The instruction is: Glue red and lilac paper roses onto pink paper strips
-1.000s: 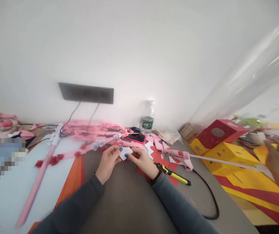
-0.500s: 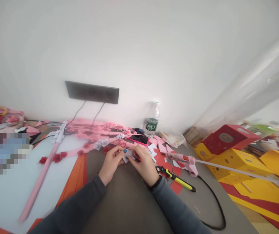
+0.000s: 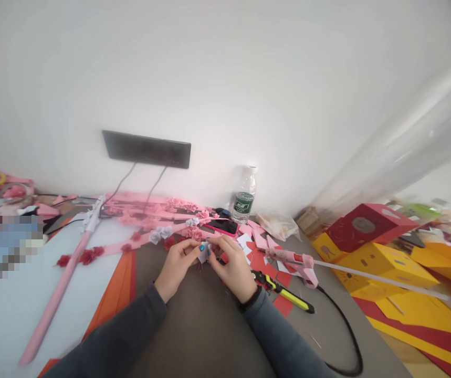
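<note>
Between my fingertips is a small pale white-lavender piece of paper point(image 3: 203, 254), partly hidden by the fingers. My left hand point(image 3: 178, 266) pinches it from the left, thumb against finger. From the right, my right hand point(image 3: 233, 266) grips the same piece, its fingers curled over it. Just behind the hands lie pink paper strips bearing paper flowers, among them white paper roses point(image 3: 161, 234) and a dark red one point(image 3: 169, 242). A phone point(image 3: 222, 226) in a pink case lies beyond my right hand.
To the right are a pink glue gun point(image 3: 292, 260) with a long glue stick, yellow-black pliers point(image 3: 288, 295) and red paper scraps point(image 3: 283, 305). A water bottle point(image 3: 244, 197) stands by the wall. A pink rod point(image 3: 62, 291) lies left; yellow and red boxes point(image 3: 370, 226) sit far right.
The paper piece now shows less between my fingers, which have drawn slightly closer together around it. The whole view has shifted slightly.
</note>
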Demonstrator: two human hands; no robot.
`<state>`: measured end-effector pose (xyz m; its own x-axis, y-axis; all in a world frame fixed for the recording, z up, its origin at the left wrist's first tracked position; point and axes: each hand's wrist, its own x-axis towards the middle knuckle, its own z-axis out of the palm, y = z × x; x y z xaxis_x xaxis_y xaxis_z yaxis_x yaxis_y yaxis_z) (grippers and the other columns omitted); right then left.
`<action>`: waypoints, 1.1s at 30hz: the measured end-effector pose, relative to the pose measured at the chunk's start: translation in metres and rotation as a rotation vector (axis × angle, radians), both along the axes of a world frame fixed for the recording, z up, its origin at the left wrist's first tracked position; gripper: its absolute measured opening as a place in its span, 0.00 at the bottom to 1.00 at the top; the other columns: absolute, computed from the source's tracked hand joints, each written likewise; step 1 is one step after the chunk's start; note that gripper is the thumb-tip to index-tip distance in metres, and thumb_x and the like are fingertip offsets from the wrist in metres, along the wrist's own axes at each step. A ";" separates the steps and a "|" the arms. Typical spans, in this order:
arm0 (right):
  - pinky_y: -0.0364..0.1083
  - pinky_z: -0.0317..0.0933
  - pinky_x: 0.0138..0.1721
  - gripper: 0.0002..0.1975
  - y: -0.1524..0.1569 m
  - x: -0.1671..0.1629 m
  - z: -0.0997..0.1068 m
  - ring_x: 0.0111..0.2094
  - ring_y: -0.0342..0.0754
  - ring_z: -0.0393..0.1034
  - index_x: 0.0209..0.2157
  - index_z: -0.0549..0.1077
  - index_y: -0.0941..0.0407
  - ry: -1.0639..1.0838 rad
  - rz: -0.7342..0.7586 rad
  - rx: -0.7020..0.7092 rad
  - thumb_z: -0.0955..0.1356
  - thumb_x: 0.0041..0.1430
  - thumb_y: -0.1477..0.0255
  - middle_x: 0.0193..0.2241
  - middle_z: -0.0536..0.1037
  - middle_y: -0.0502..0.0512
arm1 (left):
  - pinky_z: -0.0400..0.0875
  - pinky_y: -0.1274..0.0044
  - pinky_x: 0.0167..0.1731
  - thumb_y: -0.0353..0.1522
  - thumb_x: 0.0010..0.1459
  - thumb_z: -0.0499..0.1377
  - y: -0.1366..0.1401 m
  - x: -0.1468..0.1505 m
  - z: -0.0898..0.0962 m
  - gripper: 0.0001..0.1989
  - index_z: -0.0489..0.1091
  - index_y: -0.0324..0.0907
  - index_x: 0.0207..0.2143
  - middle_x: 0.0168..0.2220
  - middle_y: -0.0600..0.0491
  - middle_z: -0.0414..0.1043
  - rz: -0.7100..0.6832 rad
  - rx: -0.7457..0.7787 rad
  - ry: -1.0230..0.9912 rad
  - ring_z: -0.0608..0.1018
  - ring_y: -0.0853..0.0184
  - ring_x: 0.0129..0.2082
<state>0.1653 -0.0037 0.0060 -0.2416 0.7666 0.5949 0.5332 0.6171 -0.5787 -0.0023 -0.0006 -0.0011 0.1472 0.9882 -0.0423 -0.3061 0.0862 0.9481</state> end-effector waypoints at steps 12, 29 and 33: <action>0.48 0.69 0.40 0.17 0.008 0.008 -0.001 0.36 0.49 0.74 0.47 0.79 0.52 0.150 0.055 -0.064 0.64 0.60 0.79 0.34 0.78 0.54 | 0.77 0.76 0.37 0.44 0.39 0.76 -0.001 0.005 0.006 0.23 0.75 0.39 0.31 0.31 0.53 0.77 0.066 -0.114 -0.176 0.80 0.66 0.34; 0.47 0.68 0.32 0.13 0.012 0.014 -0.001 0.32 0.49 0.72 0.40 0.81 0.53 0.279 0.162 -0.160 0.70 0.65 0.59 0.32 0.79 0.55 | 0.74 0.77 0.36 0.34 0.49 0.71 -0.005 0.003 0.002 0.18 0.72 0.42 0.41 0.39 0.51 0.76 -0.053 0.205 0.060 0.78 0.62 0.40; 0.47 0.68 0.32 0.14 0.011 0.013 0.000 0.31 0.49 0.72 0.41 0.81 0.52 0.289 0.202 -0.180 0.71 0.63 0.57 0.31 0.78 0.54 | 0.72 0.76 0.36 0.35 0.48 0.72 -0.004 0.003 0.003 0.17 0.73 0.42 0.40 0.37 0.52 0.76 -0.002 0.200 0.099 0.78 0.63 0.37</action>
<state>0.1780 0.0072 0.0059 -0.2407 0.8192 0.5206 0.2106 0.5676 -0.7959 0.0005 -0.0044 0.0023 0.1543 0.9781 0.1397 -0.2104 -0.1056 0.9719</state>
